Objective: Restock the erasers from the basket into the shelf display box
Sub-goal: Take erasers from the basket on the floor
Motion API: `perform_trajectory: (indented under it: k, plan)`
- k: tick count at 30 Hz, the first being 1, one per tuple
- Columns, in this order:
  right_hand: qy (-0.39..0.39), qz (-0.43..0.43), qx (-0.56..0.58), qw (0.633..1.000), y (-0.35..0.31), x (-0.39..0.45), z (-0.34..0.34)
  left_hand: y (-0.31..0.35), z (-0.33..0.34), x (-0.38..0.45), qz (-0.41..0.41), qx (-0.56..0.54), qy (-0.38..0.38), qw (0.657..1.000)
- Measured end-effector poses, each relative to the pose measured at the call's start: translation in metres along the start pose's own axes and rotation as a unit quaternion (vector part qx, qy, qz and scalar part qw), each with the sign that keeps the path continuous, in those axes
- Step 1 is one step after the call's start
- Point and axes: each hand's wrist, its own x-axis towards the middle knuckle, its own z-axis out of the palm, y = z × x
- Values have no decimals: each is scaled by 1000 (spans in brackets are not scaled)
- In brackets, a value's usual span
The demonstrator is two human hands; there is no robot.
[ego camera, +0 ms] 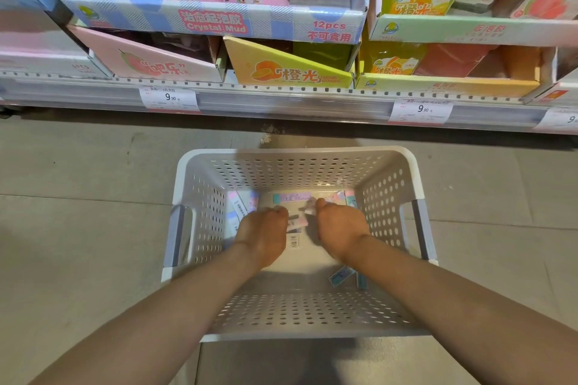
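Both hands reach down into the white perforated basket (387, 194) on the floor — the left hand (264, 236) and right hand (341, 228) sit side by side over its middle, fingers curled downward onto the erasers (294, 198), though whether they pinch any I cannot tell through the blur. Most erasers lie along the basket's far edge, a few more near its right front corner — beside the right forearm. Beyond the basket's far rim stands the shelf (281, 97) with display boxes.
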Motion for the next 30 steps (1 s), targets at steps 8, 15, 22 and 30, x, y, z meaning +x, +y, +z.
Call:
perform_trajectory:
  k: [8, 15, 22, 30]
  plan:
    - [33, 4, -37, 999, 7, 14, -16, 7, -23, 22, 27, -3, 18, 999]
    - [-4, -35, -78, 996, 3, 12, -16, 1, -14, 26, 30, 19, 8, 999]
    - [-54, -43, -108, 992, 1, 10, -20, 9, -14, 17, -12, -102, -52, 993]
    - [-84, 41, -118, 989, 12, -3, -43, 5, -22, 10, 44, -4, -40, 998]
